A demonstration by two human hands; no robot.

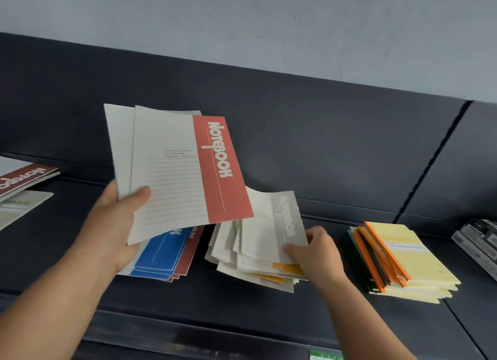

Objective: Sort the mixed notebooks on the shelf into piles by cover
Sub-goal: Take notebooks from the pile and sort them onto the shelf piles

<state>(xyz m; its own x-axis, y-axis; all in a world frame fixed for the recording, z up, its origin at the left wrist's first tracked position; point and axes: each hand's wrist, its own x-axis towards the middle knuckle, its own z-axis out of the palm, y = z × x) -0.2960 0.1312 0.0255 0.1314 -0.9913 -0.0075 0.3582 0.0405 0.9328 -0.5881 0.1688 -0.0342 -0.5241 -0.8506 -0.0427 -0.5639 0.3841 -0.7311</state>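
My left hand grips a few notebooks lifted off the shelf; the front one is a red-banded notebook with a white lined cover. Under it lies a pile of blue- and red-banded notebooks. To the right, my right hand pinches the corner of a grey-banded notebook, raising it off a loose mixed pile with white covers and orange bands showing.
A stack of yellow pads with orange and dark spines stands further right, with dark boxes at the right edge. At far left lie a dark-red-banded notebook pile and a pale booklet. The dark shelf has a raised back panel.
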